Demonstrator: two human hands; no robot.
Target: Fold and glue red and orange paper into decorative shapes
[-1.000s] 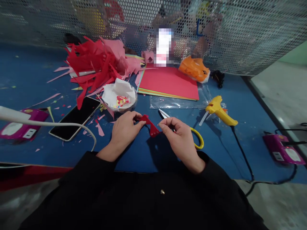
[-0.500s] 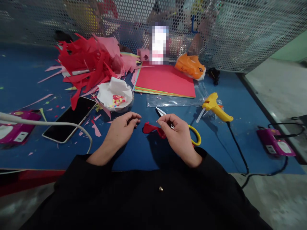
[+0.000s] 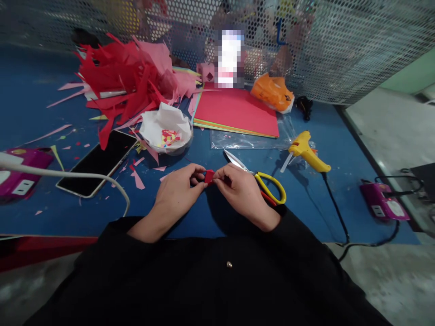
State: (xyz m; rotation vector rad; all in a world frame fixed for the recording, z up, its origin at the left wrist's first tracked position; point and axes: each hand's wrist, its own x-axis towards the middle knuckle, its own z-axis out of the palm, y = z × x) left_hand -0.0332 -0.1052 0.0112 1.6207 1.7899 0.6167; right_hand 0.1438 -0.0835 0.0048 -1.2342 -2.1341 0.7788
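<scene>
A small red piece of paper (image 3: 209, 176) is pinched between my two hands, just above the blue table. My left hand (image 3: 181, 190) grips its left side with thumb and fingertips. On the other side, my right hand (image 3: 239, 188) is closed on its right edge. Most of the paper is hidden by my fingers. Scissors (image 3: 272, 183) with yellow and red handles lie right beside my right hand, their blades pointing away to the left. A bowl (image 3: 171, 147) lined with white paper and holding tiny coloured bits stands beyond my left hand.
A yellow glue gun (image 3: 311, 154) rests at right, its cable running to a purple power strip (image 3: 387, 201). Stacked coloured sheets (image 3: 238, 111), an orange packet (image 3: 273, 93) and red scraps (image 3: 125, 81) lie farther back. At left are a dark phone (image 3: 98, 163) and a white cable (image 3: 84, 175).
My hands have come together, and my left hand now grips the red paper too. Before, it was apart from the paper, which hung below my right hand.
</scene>
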